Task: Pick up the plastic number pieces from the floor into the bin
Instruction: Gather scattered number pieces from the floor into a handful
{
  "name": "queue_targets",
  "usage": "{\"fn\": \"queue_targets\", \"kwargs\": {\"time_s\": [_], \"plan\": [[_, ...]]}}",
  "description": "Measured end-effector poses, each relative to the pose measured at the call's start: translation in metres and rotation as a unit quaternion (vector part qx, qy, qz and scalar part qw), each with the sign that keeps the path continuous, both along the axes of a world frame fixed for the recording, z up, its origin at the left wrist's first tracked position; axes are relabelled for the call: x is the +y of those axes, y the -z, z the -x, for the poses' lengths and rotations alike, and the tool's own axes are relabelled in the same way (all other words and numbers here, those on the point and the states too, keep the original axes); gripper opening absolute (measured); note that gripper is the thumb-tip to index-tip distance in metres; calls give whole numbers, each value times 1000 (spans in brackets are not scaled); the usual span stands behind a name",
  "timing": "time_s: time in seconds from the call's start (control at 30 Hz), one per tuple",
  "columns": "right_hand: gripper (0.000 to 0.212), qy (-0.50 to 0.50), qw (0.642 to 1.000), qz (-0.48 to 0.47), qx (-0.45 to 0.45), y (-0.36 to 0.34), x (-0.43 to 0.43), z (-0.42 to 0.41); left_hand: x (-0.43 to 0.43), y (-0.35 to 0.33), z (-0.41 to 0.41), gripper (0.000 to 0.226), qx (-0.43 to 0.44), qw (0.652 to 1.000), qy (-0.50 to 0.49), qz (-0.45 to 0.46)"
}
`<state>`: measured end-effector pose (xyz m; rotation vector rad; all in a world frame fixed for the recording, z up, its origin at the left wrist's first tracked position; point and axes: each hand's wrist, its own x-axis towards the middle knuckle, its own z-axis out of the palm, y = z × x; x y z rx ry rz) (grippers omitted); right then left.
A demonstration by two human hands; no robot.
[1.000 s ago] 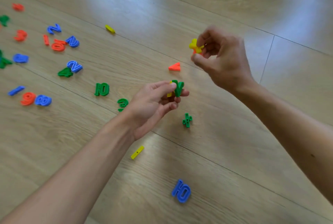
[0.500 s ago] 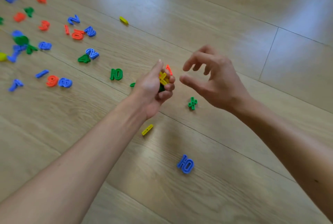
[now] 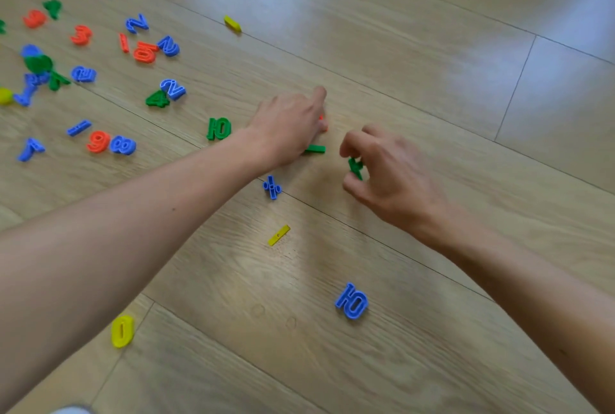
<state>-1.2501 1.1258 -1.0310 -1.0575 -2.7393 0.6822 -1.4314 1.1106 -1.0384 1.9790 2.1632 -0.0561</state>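
Note:
Coloured plastic number pieces lie scattered on the wooden floor. My right hand [image 3: 396,174] pinches a green division-sign piece [image 3: 355,167] between thumb and fingers, at floor level. My left hand [image 3: 288,129] is palm down just left of it, fingers curled around several pieces; a green piece [image 3: 314,149] and an orange piece [image 3: 322,124] peek out from under it. Near the hands lie a blue division sign [image 3: 272,186], a yellow bar [image 3: 279,235], a blue 10 [image 3: 351,300] and a green 10 [image 3: 218,129]. No bin is in view.
Many more pieces lie at the upper left, among them a green 4 [image 3: 156,99], an orange 9 [image 3: 98,141] and a blue 8 [image 3: 123,145]. A yellow 0 [image 3: 122,330] lies at the lower left and a yellow piece [image 3: 232,23] further back.
My right hand gave its yellow piece to the left hand, then dropped to the floor and closed on the green division sign. My left hand moved down over the orange piece.

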Motion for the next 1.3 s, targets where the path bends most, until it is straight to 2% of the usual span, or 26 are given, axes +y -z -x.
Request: {"fn": "queue_targets", "kwargs": {"time_s": [0.1, 0.3, 0.4, 0.53, 0.63, 0.7, 0.77, 0.83, 0.93, 1.0, 1.13, 1.3], "plan": [[25, 8, 999, -4, 47, 2, 6, 22, 3, -4, -1, 26, 37, 998, 44, 6], [25, 24, 999, 6, 23, 14, 10, 50, 5, -6, 12, 22, 92, 992, 85, 21], [21, 11, 1000, -7, 13, 15, 8, 54, 8, -6, 18, 28, 84, 991, 94, 38], [14, -1, 999, -32, -1, 23, 8, 55, 1, -8, 31, 24, 17, 996, 83, 36], [13, -13, 999, -29, -17, 25, 12, 56, -19, -15, 40, 17, -110, 993, 32, -21], [11, -9, 1000, -5, 4, 19, 12, 49, -41, -23, 40, 16, -181, 982, 18, -51], [7, -7, 998, 32, 53, 6, 2, 31, -66, -29, 36, 14, -213, 976, 25, -49], [2, -30, 994, 76, 71, -9, -24, 1, -87, -28, 31, 19, -196, 979, 39, -31], [3, -77, 987, 139, 34, -19, -72, -44, -108, -17, 27, 40, -83, 995, 63, -2], [4, -106, 982, 153, 2, -15, -96, -62, -114, -11, 25, 42, -27, 998, 59, 25], [7, -125, 987, 93, -37, 0, -124, -77, -122, -6, 21, 35, 7, 998, 32, 50], [14, -112, 992, 6, -54, 5, -133, -74, -125, -1, 17, 29, 27, 999, 39, 17]]}}
